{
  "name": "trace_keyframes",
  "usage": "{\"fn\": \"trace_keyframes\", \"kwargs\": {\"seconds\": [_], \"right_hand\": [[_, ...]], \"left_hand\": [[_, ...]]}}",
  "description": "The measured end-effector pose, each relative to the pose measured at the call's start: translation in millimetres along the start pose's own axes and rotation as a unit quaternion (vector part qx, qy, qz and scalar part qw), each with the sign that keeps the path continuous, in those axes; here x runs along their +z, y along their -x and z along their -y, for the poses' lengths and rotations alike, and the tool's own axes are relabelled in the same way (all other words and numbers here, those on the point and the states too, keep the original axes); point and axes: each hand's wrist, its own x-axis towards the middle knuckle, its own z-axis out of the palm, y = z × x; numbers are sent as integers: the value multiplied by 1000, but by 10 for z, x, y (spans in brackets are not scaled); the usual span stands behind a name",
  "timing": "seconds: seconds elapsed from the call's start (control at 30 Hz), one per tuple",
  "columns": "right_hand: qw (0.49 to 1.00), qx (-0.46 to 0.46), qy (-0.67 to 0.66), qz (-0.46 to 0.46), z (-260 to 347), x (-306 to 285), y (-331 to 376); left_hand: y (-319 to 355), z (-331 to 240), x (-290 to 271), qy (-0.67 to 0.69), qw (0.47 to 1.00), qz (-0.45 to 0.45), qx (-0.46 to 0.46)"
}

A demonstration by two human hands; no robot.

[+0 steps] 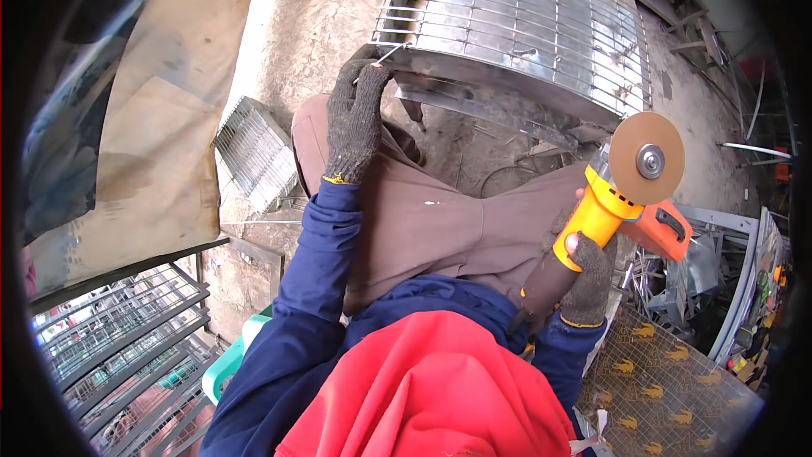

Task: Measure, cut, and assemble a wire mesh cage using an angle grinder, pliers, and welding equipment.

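Note:
My right hand, in a dark knitted glove with bare fingertips, is closed round the yellow body of an angle grinder. A brown cutting disc sits on the grinder's upper end, apart from the metal grid. At the near left corner of the wire grid, my gloved left hand has its fingers closed at a thin wire end sticking out. Shiny sheet metal lies beneath the grid wires, and a metal frame edge runs along the near side. The left fingertips are partly hidden.
A smaller wire grid lies on the floor at left. Wire racks stand at the lower left beside a tan sheet. Right of the grinder are an orange tool, metal scraps and a patterned board.

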Motion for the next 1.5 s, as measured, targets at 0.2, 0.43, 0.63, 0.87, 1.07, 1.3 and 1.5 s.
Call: {"fn": "trace_keyframes", "kwargs": {"seconds": [0.2, 0.43, 0.63, 0.87, 1.07, 1.3, 1.5], "right_hand": [[997, -37, -69, -13, -78, -222, -49], [984, -55, -159, 54, -340, -727, -130], [986, -4, -160, 44, -445, -820, -155], [987, -7, -156, -29, -199, -545, -50], [990, -33, -137, -19, -166, -744, 72], [992, -24, -119, -25, -178, -752, 0], [995, -23, -94, -26, -176, -572, 16]], "left_hand": [[457, -222, 162, 4, 993, -37, -108], [771, -350, 376, -29, 985, 83, -148], [1031, -718, 608, -165, 878, 426, -146], [1507, -872, 962, -238, 765, 578, -156], [763, -945, 383, -128, 985, 99, -55], [-46, -838, -181, -197, 980, 36, 5], [-68, -720, -115, -328, 940, 89, -29]]}}
